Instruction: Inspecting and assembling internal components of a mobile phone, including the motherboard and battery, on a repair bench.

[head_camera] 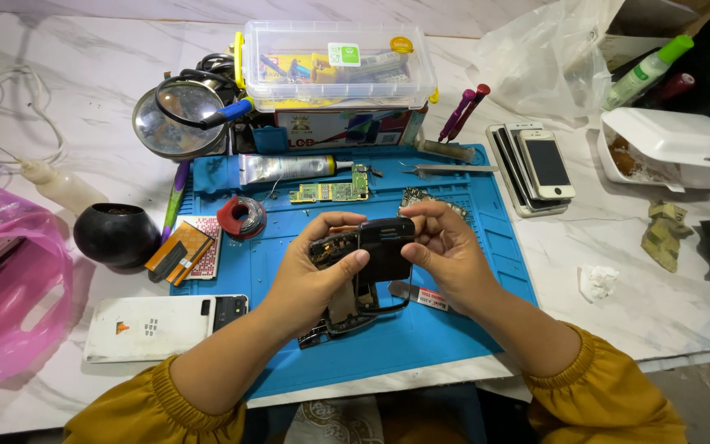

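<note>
Both my hands hold a small black phone body [384, 247] above a blue work mat [454, 329]. My left hand [314, 275] grips its left side, thumb across the front, where bare electronics show. My right hand [445, 247] pinches the right edge and top. Under the hands, black phone frame parts [347, 316] lie on the mat. A green circuit board [330, 191] rests further back on the mat.
A clear plastic box [334, 62] of tools, a magnifier [178, 115], a glue tube [285, 167] and a solder reel [242, 217] sit behind. Stacked phones [536, 164] lie right, a white phone cover [154, 327] left, a black bowl [115, 234], a pink bag [2, 288].
</note>
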